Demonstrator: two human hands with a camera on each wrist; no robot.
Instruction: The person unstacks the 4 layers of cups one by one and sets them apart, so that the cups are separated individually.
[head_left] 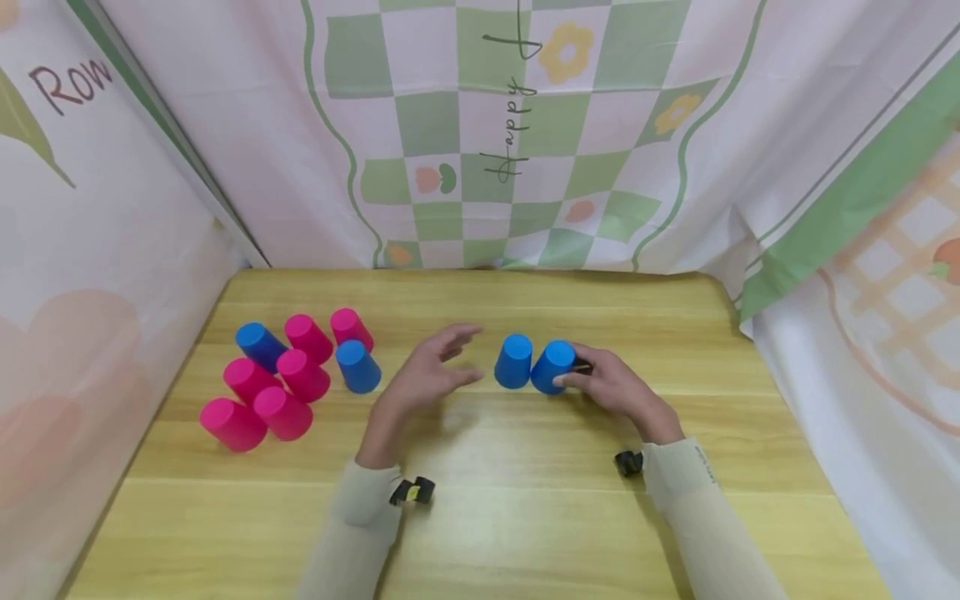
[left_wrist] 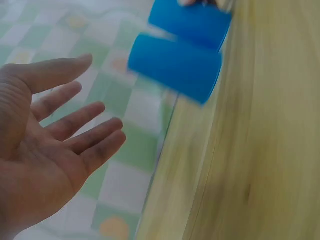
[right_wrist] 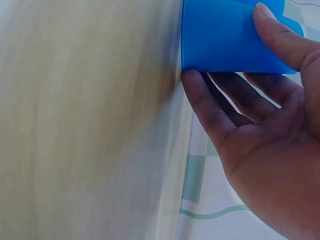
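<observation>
Two blue cups stand upside down side by side near the middle of the table. My right hand [head_left: 617, 385] holds the right blue cup [head_left: 552, 368], thumb on its near side and fingers along its right side. In the right wrist view, that cup's rim is at the tabletop and the fingertips are right at its wall. The left blue cup [head_left: 513, 362] stands close beside it. My left hand [head_left: 422, 373] is to the left of this pair, fingers spread and holding nothing. In the left wrist view, its palm [left_wrist: 45, 165] shows and a gap separates it from the cups.
On the table's left side stand several upside-down pink cups [head_left: 283, 413], with a blue cup [head_left: 258, 346] at their back left and another blue cup [head_left: 358, 368] at their right. Patterned curtains [head_left: 495, 125] hang behind the wooden table [head_left: 510, 533] and along both sides.
</observation>
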